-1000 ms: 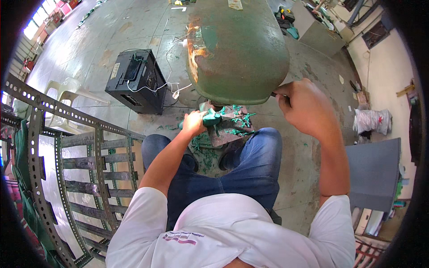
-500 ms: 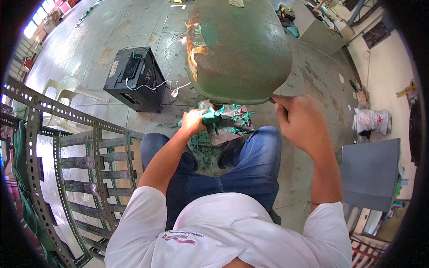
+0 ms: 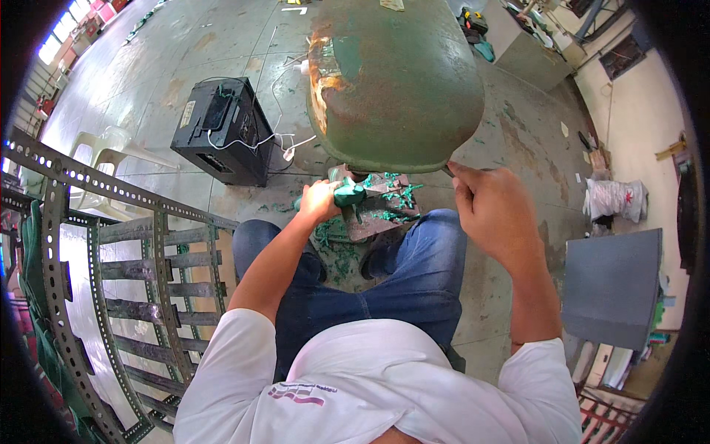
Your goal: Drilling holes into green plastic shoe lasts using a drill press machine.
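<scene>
A large rounded green metal body (image 3: 403,96) with worn, rusty paint stands in front of me, its lower edge above my knees. My left hand (image 3: 319,201) is closed around a green piece (image 3: 350,194) just below that edge; whether it is cloth or rubber I cannot tell. The piece sits over a flat plate (image 3: 377,220) strewn with green scraps (image 3: 403,194). My right hand (image 3: 497,211) is at the body's lower right corner, fingers curled, thumb and forefinger close to a small dark end there. What those fingers grip is mostly hidden.
A black box-shaped device (image 3: 225,133) with white cables stands on the floor to the left. Nearer is a perforated metal rack (image 3: 159,274), with a pale plastic chair (image 3: 111,152) behind it. On the right are a grey panel (image 3: 614,288) and a white bag (image 3: 617,200).
My right hand has shifted slightly down and to the left near the body's corner, and its forearm has moved a little left. The left hand stays in place on the green piece.
</scene>
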Motion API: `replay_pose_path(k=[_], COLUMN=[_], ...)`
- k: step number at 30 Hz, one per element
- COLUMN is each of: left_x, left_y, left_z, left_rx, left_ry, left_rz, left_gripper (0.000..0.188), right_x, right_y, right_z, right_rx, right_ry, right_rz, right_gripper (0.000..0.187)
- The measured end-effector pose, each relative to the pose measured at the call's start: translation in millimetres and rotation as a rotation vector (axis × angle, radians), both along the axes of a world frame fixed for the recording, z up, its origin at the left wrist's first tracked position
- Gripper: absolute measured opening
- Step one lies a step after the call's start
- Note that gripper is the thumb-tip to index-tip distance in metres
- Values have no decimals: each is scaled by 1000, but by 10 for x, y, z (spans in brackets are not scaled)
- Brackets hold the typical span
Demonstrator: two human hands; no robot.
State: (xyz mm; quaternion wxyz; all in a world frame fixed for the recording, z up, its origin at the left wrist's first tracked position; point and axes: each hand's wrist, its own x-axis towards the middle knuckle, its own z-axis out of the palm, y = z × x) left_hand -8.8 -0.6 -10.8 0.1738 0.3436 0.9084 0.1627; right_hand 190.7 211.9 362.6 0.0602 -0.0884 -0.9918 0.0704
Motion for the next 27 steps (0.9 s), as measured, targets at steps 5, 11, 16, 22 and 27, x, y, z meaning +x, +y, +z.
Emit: replay_pose_path(k=[5,11,16,22,27], left_x=[1,20,-3,8,23], left_y=[-23,12,0,-31,-5], left_z=[17,35,5,2,51], left_rx=[6,17,-16,18,11], left_ry=[-9,49,13,23,11], left_rz=[-5,12,12,1,28], left_gripper=[74,69,73,73,74], right_x=[29,48,74,107,133], right_y=[0,-47,-41,-67,-87], right_z=[-85,-93,-159,-247,-278], right_rx=[-27,-20,-1,20,-1], right_ry=[42,55,96,103,129], right_rz=[7,-12,11,-8,-18], right_gripper=[28,29,30,31,32])
